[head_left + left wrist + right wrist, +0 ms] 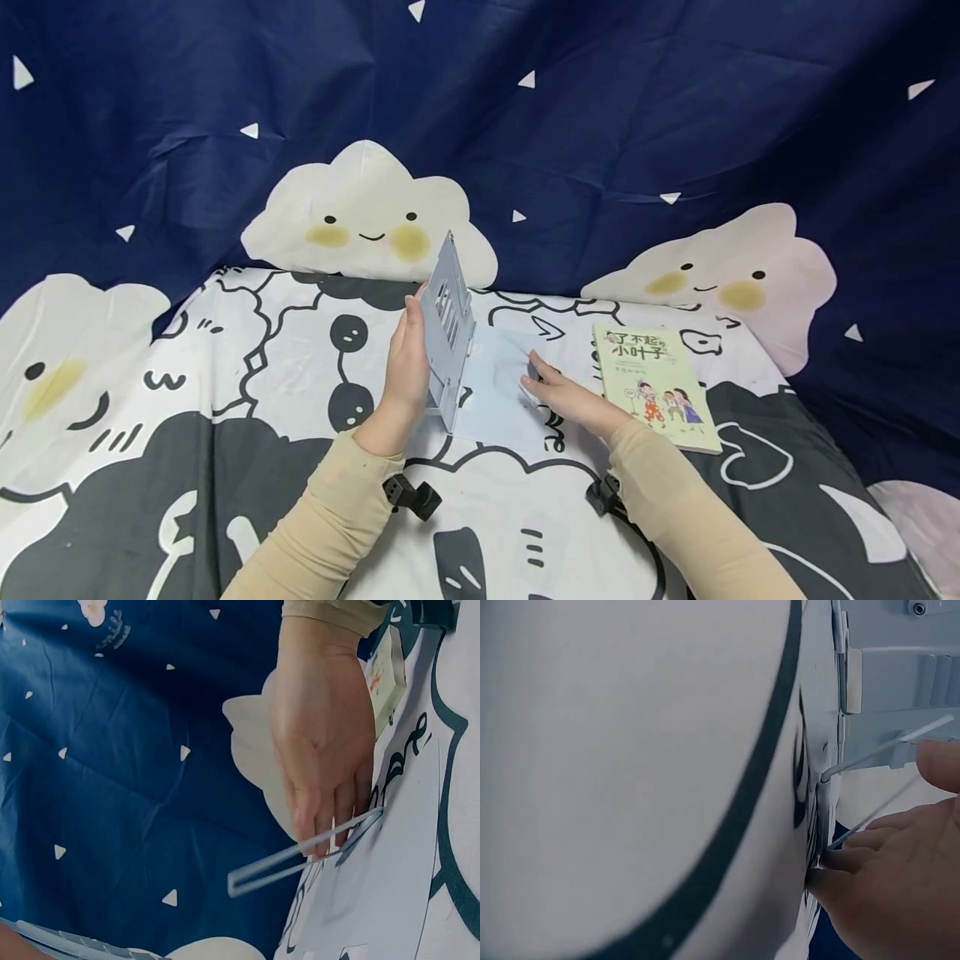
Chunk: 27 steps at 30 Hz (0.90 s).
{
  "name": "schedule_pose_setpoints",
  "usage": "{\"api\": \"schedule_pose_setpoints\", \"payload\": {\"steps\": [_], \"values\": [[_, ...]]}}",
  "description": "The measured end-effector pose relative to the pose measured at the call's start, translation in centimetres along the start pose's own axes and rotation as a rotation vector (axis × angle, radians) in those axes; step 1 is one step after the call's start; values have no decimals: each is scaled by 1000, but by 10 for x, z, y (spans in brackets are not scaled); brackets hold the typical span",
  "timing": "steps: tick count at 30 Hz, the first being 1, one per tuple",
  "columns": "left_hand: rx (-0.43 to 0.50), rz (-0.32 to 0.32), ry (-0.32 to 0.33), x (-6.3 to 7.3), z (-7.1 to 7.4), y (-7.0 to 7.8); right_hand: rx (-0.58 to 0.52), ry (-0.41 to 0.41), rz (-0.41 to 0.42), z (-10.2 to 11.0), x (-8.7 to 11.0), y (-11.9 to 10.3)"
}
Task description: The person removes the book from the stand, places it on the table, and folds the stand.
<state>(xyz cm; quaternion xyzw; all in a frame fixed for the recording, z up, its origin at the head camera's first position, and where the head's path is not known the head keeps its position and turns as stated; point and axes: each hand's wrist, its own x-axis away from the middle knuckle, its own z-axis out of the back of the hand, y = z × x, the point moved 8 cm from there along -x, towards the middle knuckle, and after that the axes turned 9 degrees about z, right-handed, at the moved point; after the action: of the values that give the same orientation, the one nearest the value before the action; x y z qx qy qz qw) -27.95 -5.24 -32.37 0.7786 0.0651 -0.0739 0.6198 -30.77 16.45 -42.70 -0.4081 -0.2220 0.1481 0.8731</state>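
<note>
A light blue folding book stand [448, 271] is unfolded on the patterned cloth. Its slotted panel leans upright at the left, while the smooth panel [495, 417] lies flat. My left hand [403, 379] rests along the outer side of the upright panel, fingers pointing up; the left wrist view catches only a sliver of it. From the flat panel a thin U-shaped bracket [262, 864] stands up at a slant. My right hand [573, 404] is by this bracket, fingers extended, with its fingertips right at the bracket in the left wrist view.
A pale green book [652, 383] with drawn figures on its cover lies right of the stand. The black-and-white cloth [480, 500] covers the surface. Behind hangs a dark blue curtain [600, 100] with cloud shapes. Each sleeve carries a small black wrist camera [427, 502].
</note>
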Motion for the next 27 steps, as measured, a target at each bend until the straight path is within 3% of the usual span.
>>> {"api": "schedule_pose_setpoints", "payload": {"steps": [14, 23, 27], "values": [[-11, 19, 4, 0, 0, -2, 151, -92, 49, -10, -5, -3], [-68, 161, -26, 7, -8, -5, 46, 7, -26, 0, -5, 0], [-117, 198, -77, 11, -16, -6, 6, 53, -19, 3, -6, -5]]}}
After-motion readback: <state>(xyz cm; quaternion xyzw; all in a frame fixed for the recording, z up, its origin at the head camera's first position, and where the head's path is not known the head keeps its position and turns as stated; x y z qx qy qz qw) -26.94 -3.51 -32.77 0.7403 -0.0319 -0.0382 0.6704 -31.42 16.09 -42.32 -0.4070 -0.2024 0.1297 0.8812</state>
